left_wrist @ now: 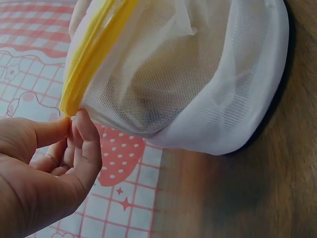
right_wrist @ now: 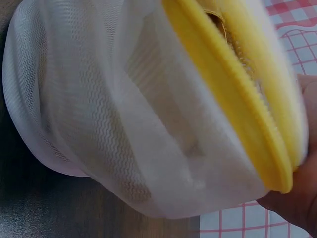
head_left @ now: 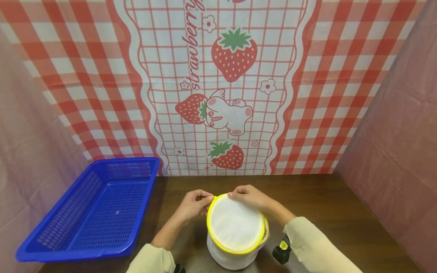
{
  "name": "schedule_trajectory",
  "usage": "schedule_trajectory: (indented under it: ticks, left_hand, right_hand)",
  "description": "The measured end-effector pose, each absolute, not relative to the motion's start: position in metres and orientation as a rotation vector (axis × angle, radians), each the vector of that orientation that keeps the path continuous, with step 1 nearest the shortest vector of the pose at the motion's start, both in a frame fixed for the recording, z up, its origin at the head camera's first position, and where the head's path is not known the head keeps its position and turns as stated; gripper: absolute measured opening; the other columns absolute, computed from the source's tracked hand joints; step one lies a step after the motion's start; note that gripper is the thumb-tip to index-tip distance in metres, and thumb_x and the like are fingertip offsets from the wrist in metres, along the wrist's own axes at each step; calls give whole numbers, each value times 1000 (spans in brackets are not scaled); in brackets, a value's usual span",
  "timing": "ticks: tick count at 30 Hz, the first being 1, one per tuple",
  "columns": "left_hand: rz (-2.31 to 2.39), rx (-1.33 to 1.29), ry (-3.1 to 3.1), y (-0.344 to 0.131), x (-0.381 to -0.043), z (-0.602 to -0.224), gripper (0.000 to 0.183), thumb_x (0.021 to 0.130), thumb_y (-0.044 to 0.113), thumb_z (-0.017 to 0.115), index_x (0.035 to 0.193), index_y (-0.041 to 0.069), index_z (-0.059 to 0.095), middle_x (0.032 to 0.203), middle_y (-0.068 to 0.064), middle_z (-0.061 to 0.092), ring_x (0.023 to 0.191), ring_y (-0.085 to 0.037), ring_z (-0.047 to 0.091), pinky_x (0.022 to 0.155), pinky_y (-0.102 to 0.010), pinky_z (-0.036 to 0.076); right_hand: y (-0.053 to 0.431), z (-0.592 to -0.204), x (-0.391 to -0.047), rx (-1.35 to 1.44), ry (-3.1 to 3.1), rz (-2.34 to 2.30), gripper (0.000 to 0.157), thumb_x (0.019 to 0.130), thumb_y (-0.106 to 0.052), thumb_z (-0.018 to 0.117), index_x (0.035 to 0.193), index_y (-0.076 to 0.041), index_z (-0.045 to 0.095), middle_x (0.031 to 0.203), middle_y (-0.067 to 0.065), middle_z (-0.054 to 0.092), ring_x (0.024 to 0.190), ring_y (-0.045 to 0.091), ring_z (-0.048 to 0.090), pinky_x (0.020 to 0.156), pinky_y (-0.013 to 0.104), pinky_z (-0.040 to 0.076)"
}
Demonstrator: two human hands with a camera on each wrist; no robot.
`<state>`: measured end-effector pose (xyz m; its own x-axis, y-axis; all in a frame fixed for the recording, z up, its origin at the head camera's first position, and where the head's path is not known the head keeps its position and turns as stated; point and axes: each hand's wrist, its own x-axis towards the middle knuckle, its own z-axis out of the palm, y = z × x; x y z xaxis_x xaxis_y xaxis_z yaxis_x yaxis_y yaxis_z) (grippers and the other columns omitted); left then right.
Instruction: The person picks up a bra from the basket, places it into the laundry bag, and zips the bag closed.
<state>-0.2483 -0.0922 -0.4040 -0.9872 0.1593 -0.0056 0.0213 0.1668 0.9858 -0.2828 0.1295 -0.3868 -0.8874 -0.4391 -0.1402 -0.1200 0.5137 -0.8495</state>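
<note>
A round white mesh laundry bag (head_left: 235,227) with a yellow zipper (head_left: 209,225) around its lid stands upright on the table. At the far left of the rim, my left hand (head_left: 194,204) pinches the zipper's edge between thumb and index finger; the left wrist view shows this yellow zipper (left_wrist: 94,54) up close. My right hand (head_left: 250,197) grips the far rim of the lid, thumb on top, its other fingers partly hidden. Along the bag's side in the right wrist view, the yellow zipper (right_wrist: 237,99) has a gap between its two bands.
A blue plastic basket (head_left: 117,212) with perforated walls stands on the left. The brown wooden table (head_left: 307,201) meets a strawberry-print cloth (head_left: 218,113) at the back. Pink cloths (head_left: 392,151) hang at both sides. A light loop handle (head_left: 267,231) sticks out from the bag's right side.
</note>
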Motion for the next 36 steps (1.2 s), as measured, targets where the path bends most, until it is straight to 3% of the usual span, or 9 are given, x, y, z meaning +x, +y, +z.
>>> schedule_trajectory:
  ticks: [12,21,27,32,36]
  left_hand:
    - [1959,132,2287,-90,-250,-389,24,91,14,60,103,-6,64,78,-4,64,60,-11,53,55,-24,46]
    - [1993,110,2256,-87,-251,-376,23,91,12,59,103,-7,63,85,-8,66,61,-8,55,56,-23,46]
    - [1970,127,2283,-83,-250,-375,23,91,12,60,103,-6,64,82,-5,65,59,-10,50,51,-20,40]
    - [1948,138,2304,-80,-249,-373,23,91,14,60,103,-5,64,82,-5,64,58,-11,49,50,-21,40]
    - [1941,153,2306,-80,-249,-373,24,91,15,60,103,-6,63,82,-5,63,58,-11,50,51,-21,41]
  right_hand:
    - [131,-382,-279,-479,2411,-1436,34,90,-37,59,90,-5,67,77,1,61,64,11,54,57,27,48]
    - [134,-366,-274,-548,2343,-1470,32,93,-31,56,112,-7,64,103,9,67,75,13,62,65,29,53]
    - [132,-360,-276,-556,2359,-1463,26,92,-21,51,101,0,63,91,5,63,75,10,56,65,27,50]
    - [122,-355,-277,-495,2429,-1379,34,91,-39,56,84,-6,63,77,0,59,68,12,53,61,26,47]
    - [115,-352,-280,-625,2451,-1263,34,90,-44,57,88,-12,68,83,0,65,69,12,57,61,27,48]
